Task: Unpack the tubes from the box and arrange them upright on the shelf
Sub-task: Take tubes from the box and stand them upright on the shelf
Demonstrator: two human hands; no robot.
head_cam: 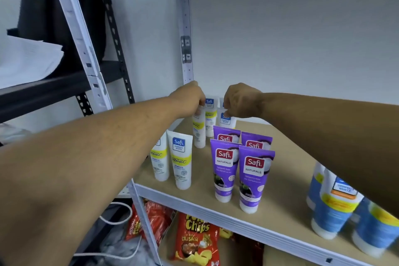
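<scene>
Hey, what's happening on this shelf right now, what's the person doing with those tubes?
A person is stocking a shelf with tubes, all standing cap-down. The left hand grips the top of a white and yellow tube at the back, and the right hand pinches the top of a white tube with a blue label beside it. Two more white and yellow tubes and four purple tubes stand nearer the front, and blue tubes stand at the right. No box is in view.

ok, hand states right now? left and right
Left hand: grips a white tube by its top.
Right hand: pinches another white tube at its top.
</scene>
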